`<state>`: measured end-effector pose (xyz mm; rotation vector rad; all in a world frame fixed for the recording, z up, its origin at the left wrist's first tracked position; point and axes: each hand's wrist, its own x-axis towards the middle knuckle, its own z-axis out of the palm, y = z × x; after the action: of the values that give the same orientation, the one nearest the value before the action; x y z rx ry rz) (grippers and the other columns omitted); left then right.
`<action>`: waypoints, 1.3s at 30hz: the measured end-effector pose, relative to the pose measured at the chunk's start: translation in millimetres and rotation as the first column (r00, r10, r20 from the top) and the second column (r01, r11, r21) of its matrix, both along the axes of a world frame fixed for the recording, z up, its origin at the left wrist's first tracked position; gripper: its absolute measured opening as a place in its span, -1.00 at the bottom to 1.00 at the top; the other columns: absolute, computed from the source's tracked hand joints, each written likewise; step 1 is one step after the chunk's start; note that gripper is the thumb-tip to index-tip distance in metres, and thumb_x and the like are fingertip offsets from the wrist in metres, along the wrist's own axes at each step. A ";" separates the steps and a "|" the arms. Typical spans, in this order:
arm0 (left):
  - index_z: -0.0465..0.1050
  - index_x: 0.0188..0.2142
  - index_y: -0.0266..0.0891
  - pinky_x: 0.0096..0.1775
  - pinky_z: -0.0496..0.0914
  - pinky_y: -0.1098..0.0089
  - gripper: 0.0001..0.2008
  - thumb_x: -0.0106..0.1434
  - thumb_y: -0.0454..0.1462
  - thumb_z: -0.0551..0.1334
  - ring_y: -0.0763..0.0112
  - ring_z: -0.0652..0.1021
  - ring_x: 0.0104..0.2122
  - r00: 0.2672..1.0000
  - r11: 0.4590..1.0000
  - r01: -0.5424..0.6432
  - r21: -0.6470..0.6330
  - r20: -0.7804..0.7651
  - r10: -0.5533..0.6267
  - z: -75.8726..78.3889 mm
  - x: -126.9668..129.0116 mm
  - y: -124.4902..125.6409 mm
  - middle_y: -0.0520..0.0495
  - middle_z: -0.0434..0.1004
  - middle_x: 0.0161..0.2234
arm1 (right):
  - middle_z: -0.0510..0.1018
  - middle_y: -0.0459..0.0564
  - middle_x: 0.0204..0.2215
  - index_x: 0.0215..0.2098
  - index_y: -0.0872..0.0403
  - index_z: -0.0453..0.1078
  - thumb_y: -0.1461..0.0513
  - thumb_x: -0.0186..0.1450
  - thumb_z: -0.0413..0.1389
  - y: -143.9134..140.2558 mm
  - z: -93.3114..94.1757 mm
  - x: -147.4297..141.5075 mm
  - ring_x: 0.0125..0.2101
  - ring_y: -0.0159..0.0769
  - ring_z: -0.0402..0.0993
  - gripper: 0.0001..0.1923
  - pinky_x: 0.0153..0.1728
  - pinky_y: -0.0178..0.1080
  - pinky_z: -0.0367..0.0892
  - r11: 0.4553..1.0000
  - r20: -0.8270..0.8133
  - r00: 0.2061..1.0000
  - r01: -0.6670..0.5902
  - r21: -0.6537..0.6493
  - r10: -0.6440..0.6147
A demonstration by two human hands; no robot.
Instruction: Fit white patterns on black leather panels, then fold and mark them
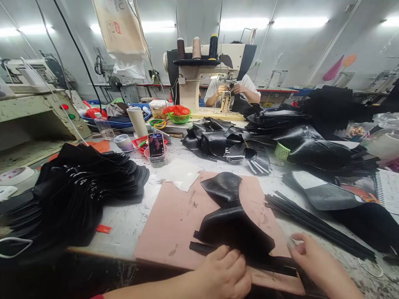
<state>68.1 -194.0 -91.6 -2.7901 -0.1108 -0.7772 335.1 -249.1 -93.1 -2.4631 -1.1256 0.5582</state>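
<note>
A shaped black leather piece (230,224) lies bent on a pink board (168,224) in front of me. Along its near edge runs a black strip (280,265) that looks like zipper tape. My left hand (226,270) is closed over this strip at the leather's lower edge, its fingertips partly hidden. To the right, beside the board's corner, my right hand (308,253) has thumb and forefinger bent together; a small pale thing shows at their tips, too blurred to name. A bundle of similar black strips (321,226) lies beyond that hand.
Stacked black pieces (77,191) fill the left side. Black leather parts (218,139) lie behind the board. A phone (156,145) stands in a clear tub. A sewing machine (190,89) stands at the back, where a co-worker's hands (230,88) are busy.
</note>
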 end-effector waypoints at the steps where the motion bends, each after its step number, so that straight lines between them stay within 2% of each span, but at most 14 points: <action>1: 0.41 -0.22 -0.28 -0.15 0.23 0.30 -0.67 0.24 -0.12 0.01 0.28 0.42 -0.20 1.000 1.000 0.002 0.001 0.012 -0.002 -0.5 -0.9 0.7 -0.13 0.47 -0.18 | 0.44 -0.14 -0.69 -0.46 -0.01 0.27 0.20 -0.08 0.00 -1.3 4.4 1.0 -0.65 -0.21 0.40 -0.83 -0.58 -0.24 0.22 1.000 0.014 1.000 0.013 -0.006 -0.013; 3: 0.42 -0.22 -0.25 -0.12 0.21 0.30 -0.68 0.23 -0.12 0.01 0.26 0.40 -0.15 0.999 1.000 -0.004 0.007 0.032 0.004 -1.5 -2.6 2.3 -0.10 0.47 -0.17 | 0.43 -0.13 -0.71 -0.52 -0.01 0.30 0.21 -0.08 0.05 -7.9 16.8 1.8 -0.69 -0.22 0.38 -0.89 -0.63 -0.25 0.19 0.995 0.047 0.994 0.097 0.019 -0.098; 5: 0.42 -0.20 -0.22 -0.08 0.19 0.27 -0.69 0.23 -0.12 0.01 0.24 0.38 -0.10 1.000 1.000 -0.015 0.010 0.021 0.015 -0.2 -4.5 3.8 -0.07 0.47 -0.14 | 0.45 -0.10 -0.69 -0.55 -0.02 0.33 0.17 -0.04 0.10 -18.8 31.1 -2.2 -0.68 -0.23 0.37 -0.93 -0.65 -0.25 0.19 0.960 0.045 0.970 0.230 0.162 -0.240; 6: 0.41 -0.19 -0.21 -0.06 0.18 0.26 -0.68 0.23 -0.12 0.01 0.24 0.38 -0.08 1.000 1.000 -0.010 0.006 0.001 0.010 1.8 -5.5 4.4 -0.06 0.46 -0.12 | 0.46 -0.09 -0.68 -0.55 -0.02 0.33 0.13 -0.02 0.13 -25.2 37.8 -7.1 -0.67 -0.24 0.38 -0.89 -0.66 -0.26 0.19 0.911 0.017 0.947 0.305 0.278 -0.322; 8: 0.38 -0.14 -0.21 -0.05 0.17 0.23 -0.65 0.24 -0.10 -0.01 0.23 0.38 -0.07 0.997 1.000 -0.001 -0.030 -0.074 -0.001 8.0 -7.4 4.7 -0.06 0.44 -0.08 | 0.45 -0.11 -0.68 -0.53 -0.02 0.31 0.04 0.00 0.16 -37.5 49.3 -23.4 -0.67 -0.28 0.36 -0.79 -0.68 -0.29 0.20 0.758 -0.106 0.909 0.397 0.518 -0.404; 9: 0.37 -0.12 -0.20 -0.04 0.17 0.22 -0.65 0.24 -0.10 -0.01 0.23 0.38 -0.06 0.994 0.998 0.000 -0.061 -0.108 -0.007 11.6 -8.0 4.8 -0.06 0.43 -0.08 | 0.43 -0.12 -0.70 -0.52 -0.01 0.30 0.02 0.02 0.15 -42.4 53.8 -34.5 -0.69 -0.31 0.34 -0.76 -0.69 -0.30 0.21 0.685 -0.169 0.908 0.403 0.606 -0.384; 10: 0.35 -0.10 -0.19 -0.04 0.17 0.22 -0.67 0.23 -0.11 0.01 0.24 0.38 -0.06 0.992 0.995 -0.001 -0.095 -0.129 -0.011 14.7 -8.2 4.9 -0.06 0.43 -0.08 | 0.42 -0.13 -0.71 -0.53 0.01 0.29 0.02 0.04 0.14 -46.0 57.2 -46.8 -0.73 -0.35 0.30 -0.75 -0.71 -0.32 0.21 0.641 -0.223 0.921 0.382 0.666 -0.318; 12: 0.33 -0.09 -0.18 -0.02 0.16 0.23 -0.71 0.22 -0.18 0.05 0.24 0.39 -0.06 0.994 0.987 -0.004 -0.161 -0.109 -0.014 18.1 -7.1 6.5 -0.06 0.45 -0.12 | 0.40 -0.13 -0.72 -0.54 0.05 0.34 0.04 0.14 0.07 -48.0 59.4 -71.9 -0.76 -0.42 0.24 -0.74 -0.73 -0.35 0.21 0.651 -0.230 0.966 0.248 0.718 -0.114; 15: 0.36 -0.15 -0.24 0.00 0.17 0.25 -0.76 0.19 -0.30 0.06 0.22 0.41 -0.06 0.999 0.975 0.029 -0.222 -0.032 -0.037 14.9 -2.2 11.2 -0.11 0.49 -0.19 | 0.48 -0.08 -0.60 -0.41 0.08 0.39 0.18 0.26 -0.04 -42.4 50.8 -99.6 -0.64 -0.41 0.37 -0.79 -0.65 -0.38 0.30 0.707 -0.216 0.965 0.051 0.706 0.146; 18: 0.39 -0.23 -0.28 -0.02 0.19 0.26 -0.77 0.19 -0.36 0.01 0.18 0.44 -0.08 0.998 0.970 0.065 -0.234 -0.006 -0.068 10.4 2.3 13.9 -0.15 0.51 -0.25 | 0.49 -0.04 -0.49 -0.33 0.08 0.36 0.27 0.29 -0.11 -36.3 39.6 -111.8 -0.50 -0.37 0.43 -0.79 -0.49 -0.33 0.37 0.740 -0.177 0.944 -0.092 0.667 0.277; 22: 0.40 -0.28 -0.29 -0.04 0.22 0.26 -0.75 0.21 -0.39 -0.04 0.19 0.48 -0.12 0.997 0.977 0.071 -0.204 0.006 -0.071 11.7 4.1 13.4 -0.13 0.53 -0.29 | 0.42 -0.08 -0.57 -0.41 0.10 0.31 0.32 0.26 -0.09 -29.1 37.0 -116.2 -0.54 -0.39 0.37 -0.84 -0.51 -0.34 0.32 0.706 0.052 0.961 -0.236 0.668 0.272; 25: 0.39 -0.29 -0.29 -0.05 0.24 0.25 -0.73 0.22 -0.40 -0.07 0.21 0.50 -0.14 0.997 0.980 0.074 -0.186 0.020 -0.071 12.7 4.3 12.2 -0.12 0.54 -0.28 | 0.38 -0.10 -0.62 -0.46 0.09 0.27 0.34 0.26 -0.09 -24.0 37.6 -116.5 -0.59 -0.41 0.32 -0.82 -0.56 -0.36 0.28 0.692 0.163 0.958 -0.285 0.663 0.238; 32: 0.39 -0.37 -0.29 -0.11 0.30 0.27 -0.74 0.23 -0.43 -0.06 0.24 0.54 -0.21 0.997 0.991 0.066 -0.119 0.042 -0.061 12.5 8.8 10.0 -0.09 0.57 -0.35 | 0.39 -0.10 -0.61 -0.44 0.10 0.27 0.35 0.27 -0.10 -22.2 32.5 -118.4 -0.58 -0.43 0.34 -0.83 -0.53 -0.38 0.29 0.696 0.216 0.947 -0.321 0.642 0.237; 39: 0.39 -0.36 -0.28 -0.12 0.32 0.27 -0.74 0.22 -0.44 -0.06 0.25 0.54 -0.20 0.998 0.991 0.067 -0.113 0.011 -0.066 11.3 9.9 11.4 -0.07 0.58 -0.33 | 0.38 -0.09 -0.61 -0.46 0.10 0.26 0.35 0.27 -0.10 -23.2 32.8 -118.1 -0.58 -0.42 0.33 -0.82 -0.53 -0.36 0.28 0.713 0.208 0.948 -0.319 0.624 0.242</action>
<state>78.0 -182.7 -80.2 -2.9118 -0.0650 -0.8209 217.0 -272.3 -60.2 -1.7357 -1.4549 0.0611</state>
